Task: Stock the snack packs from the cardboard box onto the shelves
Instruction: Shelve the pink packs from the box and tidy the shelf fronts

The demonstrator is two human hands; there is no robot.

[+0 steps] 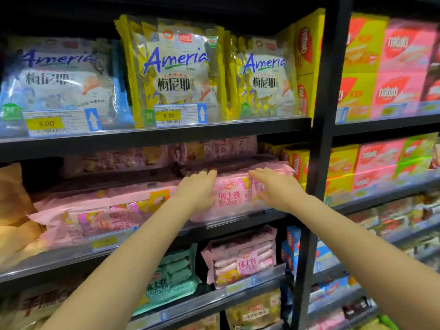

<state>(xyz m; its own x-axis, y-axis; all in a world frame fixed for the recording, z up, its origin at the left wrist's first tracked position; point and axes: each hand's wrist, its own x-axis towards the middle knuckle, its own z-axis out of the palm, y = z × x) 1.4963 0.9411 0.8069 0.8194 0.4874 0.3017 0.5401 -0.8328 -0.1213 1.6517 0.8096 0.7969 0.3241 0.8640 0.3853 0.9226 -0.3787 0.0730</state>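
A pink snack pack point(234, 195) with red lettering lies at the right end of the middle shelf point(214, 226). My left hand point(196, 189) rests flat on its left part, fingers stretched toward the back. My right hand point(273, 186) lies flat on its right part and top edge. Both hands press on the pack without closing around it. More pink packs point(100, 208) are stacked to the left on the same shelf. The cardboard box is not in view.
Yellow Ameria bags point(176, 70) and price tags point(169, 115) fill the shelf above. A mint pack point(171, 279) and another pink pack point(242, 256) stand on the shelf below. A black upright post point(316, 163) separates a bay of yellow and pink boxes point(381, 67) on the right.
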